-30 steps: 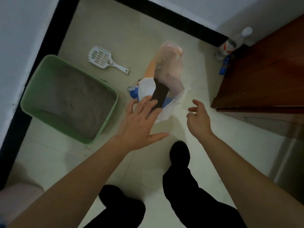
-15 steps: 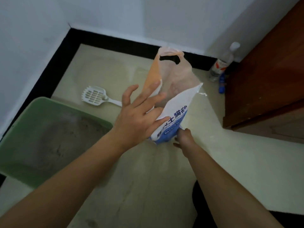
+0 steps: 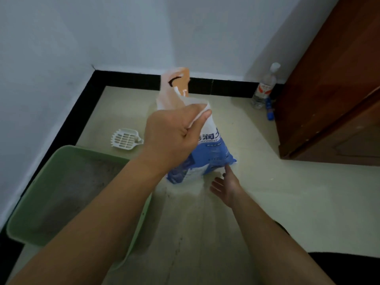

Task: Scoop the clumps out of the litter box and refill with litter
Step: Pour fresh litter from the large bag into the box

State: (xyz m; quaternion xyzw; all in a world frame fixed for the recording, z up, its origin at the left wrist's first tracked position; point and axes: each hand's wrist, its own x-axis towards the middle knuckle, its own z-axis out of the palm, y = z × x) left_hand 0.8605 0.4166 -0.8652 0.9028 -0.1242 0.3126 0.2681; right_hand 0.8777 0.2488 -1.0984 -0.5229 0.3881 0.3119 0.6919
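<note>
A white, blue and orange litter bag (image 3: 207, 155) stands upright on the tiled floor in the middle of the view. My left hand (image 3: 174, 132) grips its upper edge, fingers curled over the plastic. Lower down, my right hand (image 3: 225, 186) is spread open at the bag's bottom right corner, fingertips touching it. The green litter box (image 3: 37, 194) with grey litter sits at the left, partly behind my left forearm. A white slotted scoop (image 3: 124, 139) lies on the floor just beyond the box.
White walls with a black skirting meet in the corner behind the bag. A clear plastic bottle (image 3: 265, 87) and a small blue item (image 3: 269, 113) stand against the wall at the right. A brown wooden door (image 3: 333, 99) fills the right side.
My left hand went from resting flat against the bag to gripping its top edge. My right hand slid to the bag's bottom corner and opened. The view has dropped closer to the floor.
</note>
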